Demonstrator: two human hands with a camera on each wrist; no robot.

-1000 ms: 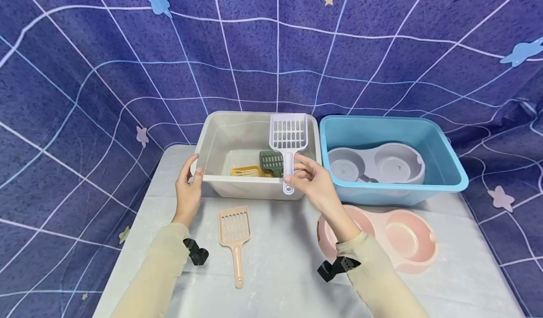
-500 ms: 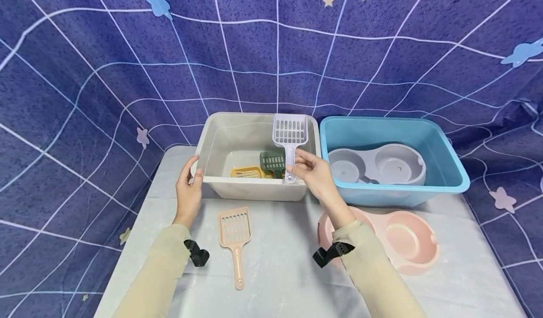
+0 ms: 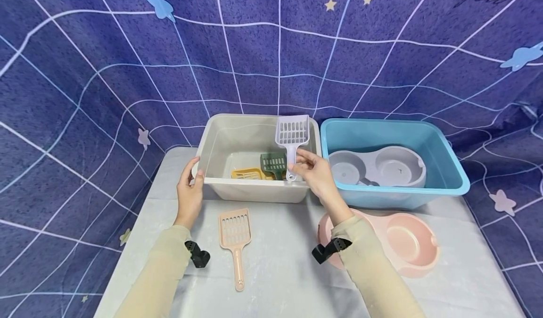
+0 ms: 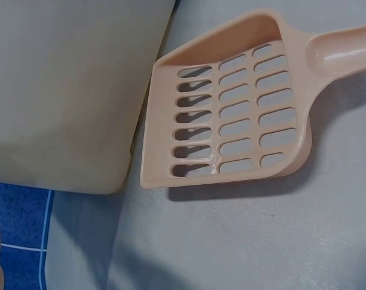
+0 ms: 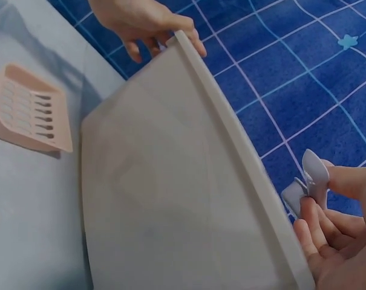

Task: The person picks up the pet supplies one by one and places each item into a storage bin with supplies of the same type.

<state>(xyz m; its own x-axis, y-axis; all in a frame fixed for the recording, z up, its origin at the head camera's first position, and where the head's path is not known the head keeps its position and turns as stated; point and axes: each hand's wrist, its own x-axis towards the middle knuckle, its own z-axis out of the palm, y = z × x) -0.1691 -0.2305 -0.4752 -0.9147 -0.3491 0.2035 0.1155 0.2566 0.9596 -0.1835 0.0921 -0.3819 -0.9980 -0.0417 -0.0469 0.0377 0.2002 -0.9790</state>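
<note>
My right hand pinches a lavender litter scoop by its handle, slotted head up, over the front right of a grey-beige plastic tub. In the right wrist view, thumb and fingers close on the scoop's handle. My left hand grips the tub's front left corner, seen also in the right wrist view as a hand with fingers over the rim. Inside the tub lie a green litter scoop and a yellow one. A peach litter scoop lies on the table before the tub.
Right beside the tub stands a blue tub holding a grey double pet bowl. A pink double pet bowl sits in front of it, partly under the right forearm. A starry blue curtain hangs behind the table.
My right hand has lowered the lavender scoop slightly and shifted it a little rightward, its handle end now near the tub's front rim. My left hand stays on the tub's corner.
</note>
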